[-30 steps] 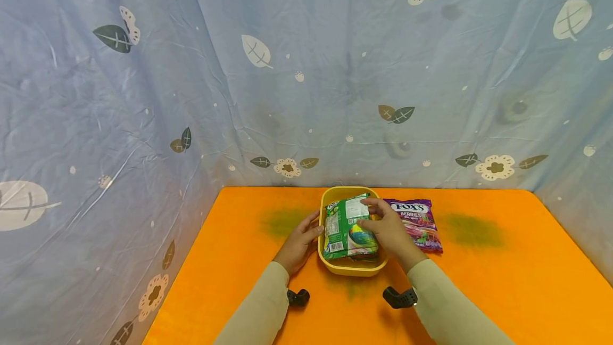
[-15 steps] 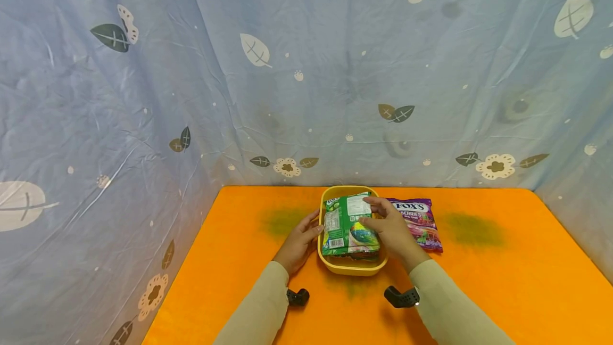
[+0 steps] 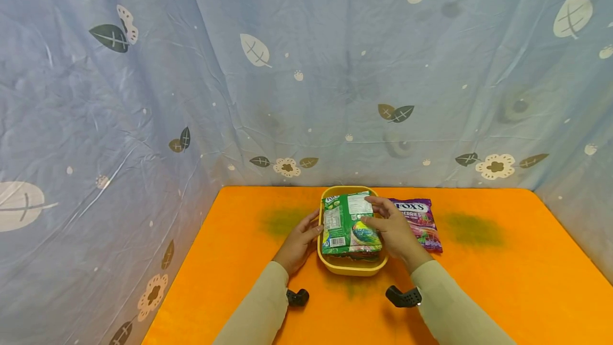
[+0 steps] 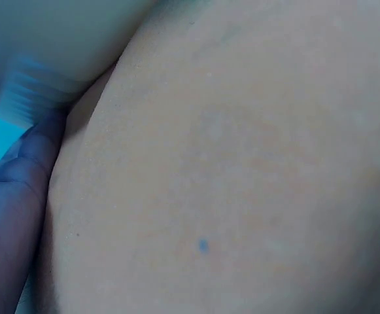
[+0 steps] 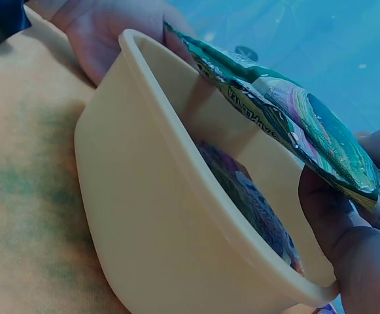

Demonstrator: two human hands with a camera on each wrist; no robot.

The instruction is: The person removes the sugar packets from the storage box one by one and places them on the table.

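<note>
Over a yellow plastic tub (image 3: 351, 270) lies a green candy bag (image 3: 344, 228), back label up. My right hand (image 3: 397, 230) pinches the bag's right edge; in the right wrist view the thumb (image 5: 327, 212) presses its near side, and the bag (image 5: 307, 131) tilts above the rim. Inside the tub sits another dark, colourful packet (image 5: 245, 196). My left hand (image 3: 298, 242) holds the tub's left side, thumb at the rim and fingers along the outer wall. The left wrist view is mostly blurred skin, with fingers (image 4: 19, 196) against the pale tub wall.
A purple Fox's Berries candy bag (image 3: 423, 228) lies on the orange tabletop (image 3: 507, 281) just right of the tub, partly behind my right hand. A blue patterned curtain (image 3: 306, 95) rises at the table's back edge and both sides. Black wrist devices (image 3: 404, 297) show below the sleeves.
My right hand and the green bag have shifted slightly to the right and the bag has turned a little straighter over the tub. My left hand stays at the tub.
</note>
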